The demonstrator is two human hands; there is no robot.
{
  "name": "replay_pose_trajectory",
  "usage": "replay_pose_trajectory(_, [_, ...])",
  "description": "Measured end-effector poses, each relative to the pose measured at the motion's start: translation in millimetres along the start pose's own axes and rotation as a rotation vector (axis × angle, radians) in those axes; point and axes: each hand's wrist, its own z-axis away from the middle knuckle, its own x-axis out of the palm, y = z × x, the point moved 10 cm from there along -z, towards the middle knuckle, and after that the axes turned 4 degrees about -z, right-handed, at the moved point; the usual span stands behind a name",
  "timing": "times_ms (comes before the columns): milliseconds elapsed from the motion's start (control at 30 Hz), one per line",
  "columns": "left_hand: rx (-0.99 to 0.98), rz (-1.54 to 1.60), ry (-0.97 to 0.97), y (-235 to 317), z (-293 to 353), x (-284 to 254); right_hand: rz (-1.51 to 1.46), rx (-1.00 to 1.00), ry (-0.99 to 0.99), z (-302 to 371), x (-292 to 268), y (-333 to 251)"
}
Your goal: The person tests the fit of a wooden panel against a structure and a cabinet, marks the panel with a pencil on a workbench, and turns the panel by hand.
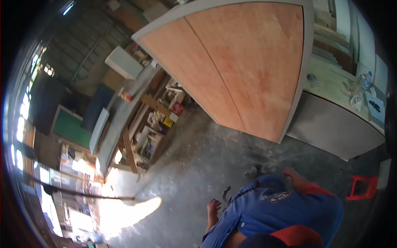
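My left hand (214, 206) hangs low beside my blue shirt, its fingers loosely curled and apart with nothing visible in them. On the other side, my right hand (292, 173) reaches out past the red sleeve, fingers extended; no object shows in it. Neither hand touches anything that I can see. Ahead stands a large cabinet-like piece with a reddish plywood face (231, 62) and a grey frame, a dark seam running down the plywood. Dark curved strap-like pieces (226, 193) stick out near my waist; what they belong to is unclear.
At left runs a long workbench (136, 87) with a white box (123, 63) on it and cluttered shelves below. To the right, a grey-sided table (335, 122) carries a plastic bottle (365, 80) and small items. A red stool (362, 187) stands on the concrete floor (186, 165).
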Motion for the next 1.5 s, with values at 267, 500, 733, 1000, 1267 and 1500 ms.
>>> replay_pose_trajectory(267, [0.238, -0.69, -0.138, 207, -103, 52, -0.301, -0.971, 0.74, 142, -227, -463])
replay_pose_trajectory(500, [0.925, -0.678, -0.21, 494, -179, 136, -0.987, -0.769, 0.864, 203, -310, -485])
replay_pose_trajectory(733, [1.459, -0.283, -0.383, 769, -27, 252, -0.733, -1.02, 1.523, 370, -386, -621])
replay_pose_trajectory(1000, [1.691, -0.157, -0.656, 830, 111, 270, -0.906, -0.989, 1.862, 394, -405, -685])
replay_pose_trajectory(1267, [2.337, -0.003, -0.599, 831, 234, 271, -0.994, -0.97, 1.719, 396, -406, -679])
replay_pose_trajectory(1500, [2.451, -0.217, -0.267, 850, 320, 317, -1.227, -1.126, 1.51, 390, -397, -669])
